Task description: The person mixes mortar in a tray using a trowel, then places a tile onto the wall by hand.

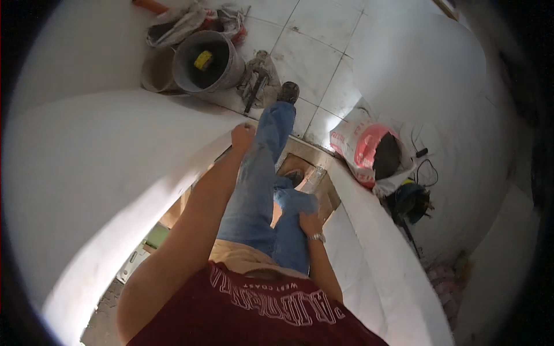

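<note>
My left hand (243, 135) is at the end of the white wall (144, 132) on the left, its fingers curled against the wall's edge beside my left leg. My right hand (311, 224), with a metal watch (316, 237) on the wrist, lies on the bent right knee of my jeans (297, 202); its fingers are partly hidden. My left shoe (289, 92) is set forward on the tiled floor (311, 63). Lower down, my right shoe (295, 177) stands on a brown step (300, 164).
Beyond the left wall stand a grey bucket (213, 63) with a yellow item inside, a second bucket (157, 72) and crumpled sacks (184, 26). A dusty tool (254, 92) lies near my left foot. To the right are an opened red-and-white bag (363, 150) and a dark green power tool (410, 202) with a cord.
</note>
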Demonstrator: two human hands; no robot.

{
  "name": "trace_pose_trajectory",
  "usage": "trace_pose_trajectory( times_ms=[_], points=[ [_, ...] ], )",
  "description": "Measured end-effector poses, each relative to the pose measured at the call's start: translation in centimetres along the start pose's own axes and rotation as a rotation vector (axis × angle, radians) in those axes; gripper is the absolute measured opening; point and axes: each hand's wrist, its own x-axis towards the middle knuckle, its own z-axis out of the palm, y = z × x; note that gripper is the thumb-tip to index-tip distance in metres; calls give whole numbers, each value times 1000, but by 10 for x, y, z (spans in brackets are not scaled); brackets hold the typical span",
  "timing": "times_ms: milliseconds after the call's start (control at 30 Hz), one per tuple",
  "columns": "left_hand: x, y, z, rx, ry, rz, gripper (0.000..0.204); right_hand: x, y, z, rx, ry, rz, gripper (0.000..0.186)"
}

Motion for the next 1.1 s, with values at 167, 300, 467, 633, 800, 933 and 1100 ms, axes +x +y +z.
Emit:
trace_pose_trajectory(
  times_ms=[167, 300, 467, 633, 800, 933, 1100],
  points=[
    [184, 6, 91, 86, -40, -152, 29, 73, 10, -36, 458, 173, -135, 79],
    [305, 6, 151, 259, -28, -235, 31, 85, -33, -76, 442, 29, -20, 81],
    [353, -22, 199, 316, -1, -155, 37, 91, -58, -102, 278, -103, 147, 83],
    [339, -3, 230, 379, -38, -252, 40, 92, -66, -123, 223, -210, 207, 88],
    [362, -46, 214, 621, 18, -396, 29, 98, -91, -137, 248, -372, 173, 91],
    [342, 44, 199, 539, -91, -178, 38, 82, -97, -176, 138, -281, 264, 91],
    [270, 12, 102, 336, -261, -46, 30, 72, -154, -233, 143, -311, -81, 84]
  ],
)
